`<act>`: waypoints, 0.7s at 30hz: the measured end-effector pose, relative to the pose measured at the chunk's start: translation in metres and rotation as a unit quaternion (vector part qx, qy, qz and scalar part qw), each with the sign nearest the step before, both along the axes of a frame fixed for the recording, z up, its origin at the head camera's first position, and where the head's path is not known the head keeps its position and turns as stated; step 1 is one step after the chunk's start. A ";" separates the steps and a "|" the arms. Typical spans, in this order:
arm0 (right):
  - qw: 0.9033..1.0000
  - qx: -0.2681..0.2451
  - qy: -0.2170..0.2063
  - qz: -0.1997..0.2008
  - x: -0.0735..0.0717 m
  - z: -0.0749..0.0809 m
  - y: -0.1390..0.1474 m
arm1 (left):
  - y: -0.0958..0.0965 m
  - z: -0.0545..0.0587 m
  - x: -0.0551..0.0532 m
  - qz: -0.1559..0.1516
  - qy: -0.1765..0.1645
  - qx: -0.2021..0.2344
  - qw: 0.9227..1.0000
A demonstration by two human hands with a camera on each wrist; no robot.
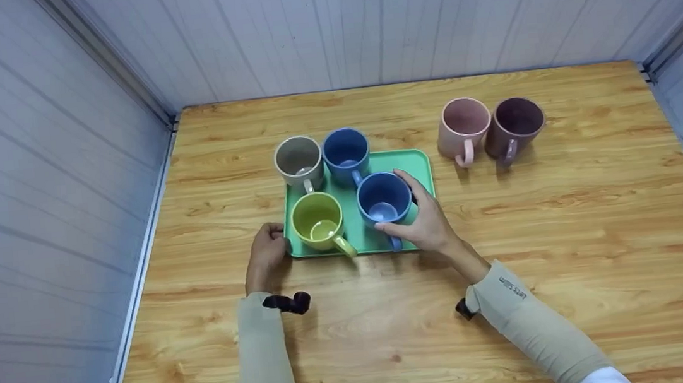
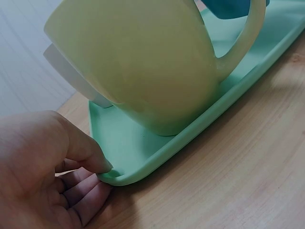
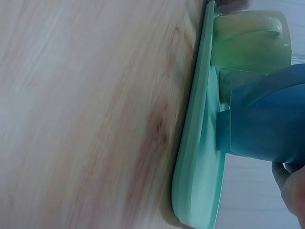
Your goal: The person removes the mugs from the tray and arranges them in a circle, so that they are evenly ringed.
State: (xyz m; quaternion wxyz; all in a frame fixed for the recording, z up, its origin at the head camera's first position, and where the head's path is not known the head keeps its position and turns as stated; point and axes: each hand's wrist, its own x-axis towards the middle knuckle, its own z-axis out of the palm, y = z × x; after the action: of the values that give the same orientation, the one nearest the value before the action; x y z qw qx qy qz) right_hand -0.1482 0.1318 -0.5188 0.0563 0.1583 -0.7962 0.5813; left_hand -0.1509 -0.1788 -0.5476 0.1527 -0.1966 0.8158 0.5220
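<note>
- Holds front blue mug (image 1: 383,198) in right hand (image 1: 428,227), thumb on near side, fingers round far side; grip spread to the width of the body.
- Shows a gap under its base in right wrist view: raised above right half of green tray (image 1: 398,159), handle toward near side.
- Pinches near left corner of tray with left hand (image 1: 268,248), thumb on rim, fingers against outer edge; grip narrow.
- Note yellow mug (image 1: 317,219) on tray, just beside left hand, handle out over near rim.
- Note grey mug (image 1: 298,156) behind yellow, with back blue mug (image 1: 346,148) just beside it.
- Note pink mug (image 1: 451,144) and purple mug (image 1: 518,117) upright on table (image 1: 384,352), right of tray, close together; cannot tell whether touching.
- Bears dark lettering (image 1: 512,288) on right sleeve (image 1: 540,329), upside down in head view; appears to begin "LET'S", remainder too small for certain reading.
</note>
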 end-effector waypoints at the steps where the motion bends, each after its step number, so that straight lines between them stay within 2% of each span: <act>1: 1.000 0.000 0.000 -0.002 0.000 0.000 0.001 | 0.000 0.000 0.000 -0.001 0.001 -0.001 1.000; 8: 0.999 0.000 -0.033 -0.013 0.000 0.005 0.011 | 0.001 -0.002 0.001 0.013 -0.004 0.021 1.000; 21: 0.998 -0.025 -0.018 -0.046 -0.007 0.014 0.036 | 0.002 0.001 0.001 0.028 -0.011 0.050 0.998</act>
State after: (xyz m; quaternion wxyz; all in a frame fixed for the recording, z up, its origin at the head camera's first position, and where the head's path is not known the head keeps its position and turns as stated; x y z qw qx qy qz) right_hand -0.1556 0.1682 -0.5046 0.0719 0.1096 -0.7888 0.6004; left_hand -0.1498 -0.1773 -0.5468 0.1569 -0.2176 0.7810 0.5639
